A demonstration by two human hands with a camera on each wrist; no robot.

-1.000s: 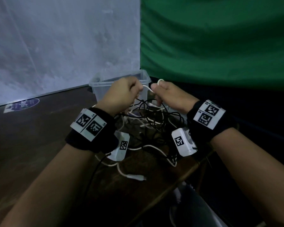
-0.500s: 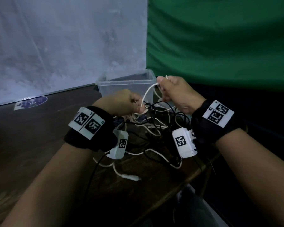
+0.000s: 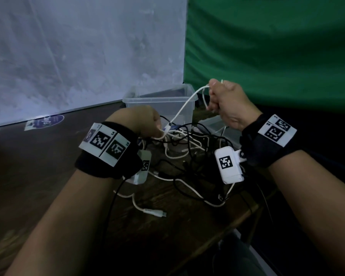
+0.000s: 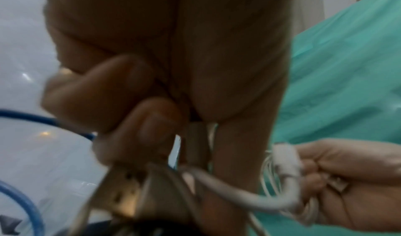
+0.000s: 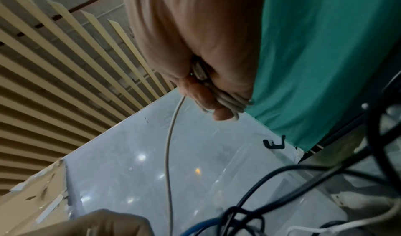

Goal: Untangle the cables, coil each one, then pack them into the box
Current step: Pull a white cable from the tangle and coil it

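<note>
White cable (image 3: 184, 108) is stretching taut between a person's 2 hands above a dark wooden surface (image 3: 38, 176): the right hand (image 3: 226, 105) is clenching several coiled loops beside the clear plastic box (image 3: 159, 100), the left hand (image 3: 145, 124) is pinching the plug end over the tangle (image 3: 187, 156). Pulling harder is risking tightening knots or dragging the pile off the surface edge. Since 1 second ago, the right hand is rising and the hands are spreading apart.
</note>
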